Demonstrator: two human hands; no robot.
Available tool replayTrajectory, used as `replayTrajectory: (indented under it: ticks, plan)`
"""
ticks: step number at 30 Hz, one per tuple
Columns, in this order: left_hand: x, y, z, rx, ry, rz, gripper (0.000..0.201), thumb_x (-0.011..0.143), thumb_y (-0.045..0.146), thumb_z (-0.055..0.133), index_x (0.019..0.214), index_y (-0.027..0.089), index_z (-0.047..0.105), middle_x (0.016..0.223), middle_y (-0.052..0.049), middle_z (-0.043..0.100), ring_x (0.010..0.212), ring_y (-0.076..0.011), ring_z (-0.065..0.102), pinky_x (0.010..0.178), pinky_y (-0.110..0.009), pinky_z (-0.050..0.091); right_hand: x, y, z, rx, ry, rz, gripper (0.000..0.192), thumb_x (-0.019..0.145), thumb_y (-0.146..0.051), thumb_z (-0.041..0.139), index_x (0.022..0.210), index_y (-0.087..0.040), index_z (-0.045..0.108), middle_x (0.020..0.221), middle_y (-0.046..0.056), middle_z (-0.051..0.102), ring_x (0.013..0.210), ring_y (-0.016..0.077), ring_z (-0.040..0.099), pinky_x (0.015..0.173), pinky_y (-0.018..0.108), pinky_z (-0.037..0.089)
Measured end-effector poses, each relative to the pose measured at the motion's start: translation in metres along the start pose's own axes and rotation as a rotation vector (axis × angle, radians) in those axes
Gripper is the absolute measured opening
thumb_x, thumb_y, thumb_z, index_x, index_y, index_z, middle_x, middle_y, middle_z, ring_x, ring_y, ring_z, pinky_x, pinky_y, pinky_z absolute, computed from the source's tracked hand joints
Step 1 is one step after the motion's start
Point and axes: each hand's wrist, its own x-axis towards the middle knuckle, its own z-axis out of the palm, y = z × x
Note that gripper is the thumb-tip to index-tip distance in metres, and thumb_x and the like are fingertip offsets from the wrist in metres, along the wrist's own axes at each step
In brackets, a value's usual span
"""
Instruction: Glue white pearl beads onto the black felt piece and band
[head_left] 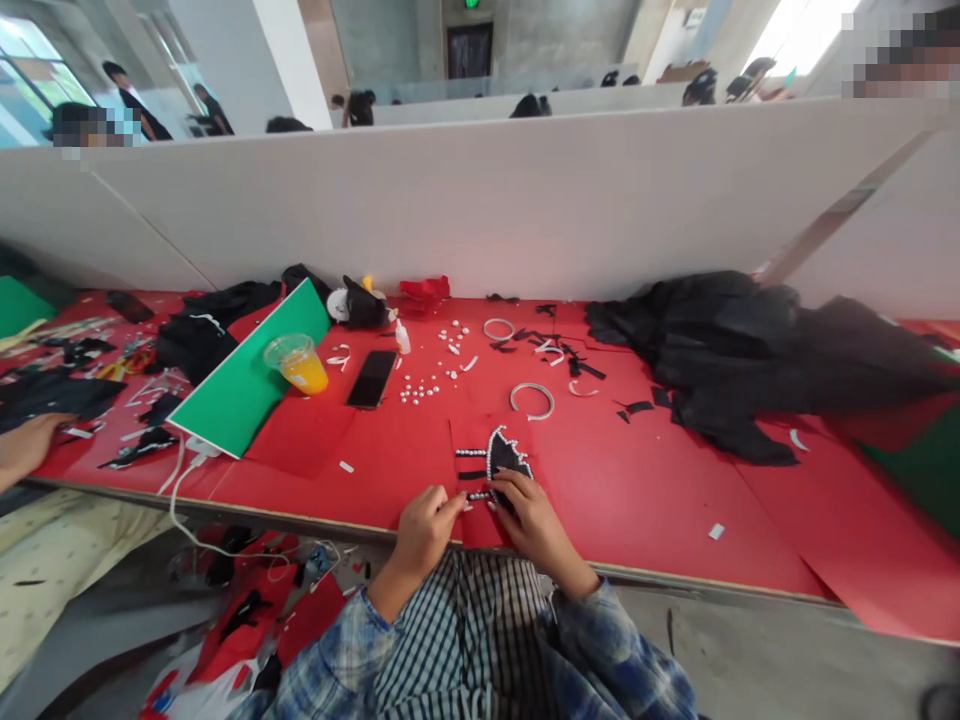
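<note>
A fan-shaped black piece (507,452) edged with white pearl beads lies near the table's front edge. Short black strips run out to its left, and the upper beaded strip (472,453) is in plain sight. My left hand (427,525) is closed, with thumb and fingertips pinching the left end of the lower beaded strip (477,495). Bent over the black piece, my right hand (534,515) grips its lower part between fingers and thumb. Its fingers hide some of the black piece. Beneath both hands is a red sheet (480,530).
Loose pearl beads (420,392), a phone (373,379), a small white bottle (403,337) and a cup of orange drink (300,366) lie beyond my hands. Bangle-like rings (532,400) sit farther right. Black fabric (735,350) covers the right side. A co-worker's hand (30,448) rests at left.
</note>
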Motion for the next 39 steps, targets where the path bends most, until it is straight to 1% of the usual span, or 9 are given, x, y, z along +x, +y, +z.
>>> replayTrajectory:
  ticks: [6,11,16,24,30,32,36,37,39]
  plan:
    - [0.005,-0.001,0.004,0.008,-0.067,-0.024,0.033,0.094,0.023,0.036,0.089,0.018,0.068,0.061,0.000,0.045,0.059,-0.0117,0.045,0.055,-0.021,0.034,-0.002,-0.002,0.003,-0.066,-0.012,-0.014,0.024,0.087,-0.018,0.048,0.109,-0.018,0.056,0.109,0.012,0.059,0.108,0.0244,0.054,0.088,0.044,0.047]
    - [0.004,-0.001,0.006,-0.032,-0.053,-0.049,0.032,0.095,0.024,0.036,0.094,0.017,0.067,0.062,0.000,0.047,0.060,-0.0109,0.046,0.056,-0.021,0.035,-0.002,-0.003,0.000,-0.057,-0.031,0.000,0.025,0.087,-0.017,0.047,0.111,-0.018,0.055,0.110,0.012,0.059,0.111,0.0242,0.052,0.089,0.043,0.046]
    - [0.006,0.001,0.005,-0.014,-0.119,-0.048,0.033,0.095,0.025,0.036,0.087,0.018,0.067,0.061,0.000,0.045,0.060,-0.0111,0.045,0.055,-0.022,0.034,-0.002,-0.005,0.000,-0.049,-0.030,0.017,0.027,0.087,-0.017,0.047,0.112,-0.020,0.055,0.112,0.012,0.059,0.112,0.0246,0.051,0.090,0.043,0.045]
    - [0.006,-0.002,0.000,0.135,-0.227,0.091,0.026,0.093,0.017,0.037,0.097,0.017,0.063,0.068,-0.002,0.047,0.065,-0.0157,0.047,0.056,-0.025,0.037,0.000,-0.009,-0.004,-0.047,-0.052,0.032,0.026,0.087,-0.016,0.045,0.111,-0.019,0.055,0.111,0.012,0.059,0.111,0.0251,0.051,0.089,0.044,0.045]
    - [0.008,-0.006,-0.003,0.076,-0.347,0.167,0.029,0.093,0.020,0.037,0.112,0.011,0.056,0.073,-0.005,0.052,0.069,-0.0175,0.052,0.057,-0.026,0.044,-0.001,-0.007,-0.002,-0.060,-0.043,0.023,0.027,0.087,-0.015,0.046,0.112,-0.020,0.055,0.111,0.012,0.059,0.112,0.0244,0.052,0.089,0.043,0.045]
    - [0.009,-0.010,-0.008,-0.035,-0.354,0.115,0.033,0.093,0.028,0.038,0.116,0.012,0.055,0.075,-0.006,0.056,0.072,-0.0176,0.055,0.061,-0.027,0.047,-0.001,-0.007,-0.002,-0.057,-0.039,0.019,0.027,0.087,-0.016,0.046,0.112,-0.020,0.055,0.111,0.011,0.059,0.111,0.0240,0.052,0.090,0.043,0.045]
    - [0.006,-0.016,-0.020,-0.232,-0.259,-0.161,0.040,0.095,0.029,0.032,0.131,0.017,0.044,0.082,-0.005,0.061,0.073,-0.0146,0.058,0.066,-0.024,0.048,-0.002,-0.006,-0.001,-0.051,-0.039,0.021,0.027,0.088,-0.017,0.045,0.113,-0.019,0.055,0.112,0.012,0.059,0.111,0.0239,0.052,0.090,0.043,0.045]
    - [0.003,-0.015,-0.021,-0.223,-0.241,-0.182,0.042,0.094,0.028,0.031,0.134,0.017,0.040,0.082,-0.005,0.060,0.073,-0.0147,0.058,0.066,-0.024,0.048,-0.002,-0.006,-0.001,-0.052,-0.040,0.021,0.027,0.088,-0.017,0.045,0.113,-0.019,0.054,0.112,0.012,0.058,0.112,0.0240,0.051,0.091,0.043,0.045]
    - [-0.002,-0.010,-0.021,-0.138,-0.252,-0.109,0.045,0.092,0.028,0.036,0.135,0.017,0.040,0.080,-0.006,0.058,0.075,-0.0170,0.056,0.068,-0.027,0.048,-0.002,-0.006,-0.001,-0.054,-0.037,0.018,0.026,0.088,-0.017,0.045,0.113,-0.019,0.055,0.112,0.012,0.059,0.111,0.0241,0.051,0.091,0.043,0.045]
